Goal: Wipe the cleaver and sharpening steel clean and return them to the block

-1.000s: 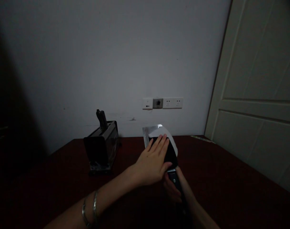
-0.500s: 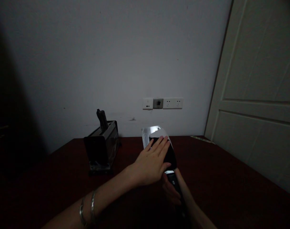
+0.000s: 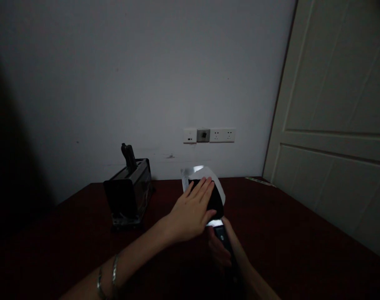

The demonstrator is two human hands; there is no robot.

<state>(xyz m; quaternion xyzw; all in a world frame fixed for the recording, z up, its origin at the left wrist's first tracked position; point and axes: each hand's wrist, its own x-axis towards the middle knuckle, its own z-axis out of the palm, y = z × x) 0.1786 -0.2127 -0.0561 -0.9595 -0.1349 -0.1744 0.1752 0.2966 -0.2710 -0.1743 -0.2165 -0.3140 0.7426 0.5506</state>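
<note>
My right hand is wrapped round the black riveted handle of a cleaver, whose broad, shiny blade points up and away from me. Flat across the blade lies my left hand, its fingers stretched out and the thumb apart. A black patch shows on the blade under and beside the left fingers; whether it is a cloth or a dark reflection I cannot tell. Two silver bangles circle my left forearm. The lower handle fades into shadow.
A dark knife block with black handles sticking out stands at left on the dark red table. Behind are a pale wall with sockets and, at right, a panelled white door. A thin strip lies near the back edge.
The whole view has shifted slightly, so the scene sits a little further left. Both hands keep their places on the cleaver, and the blade's face now shows more bright surface on its right side.
</note>
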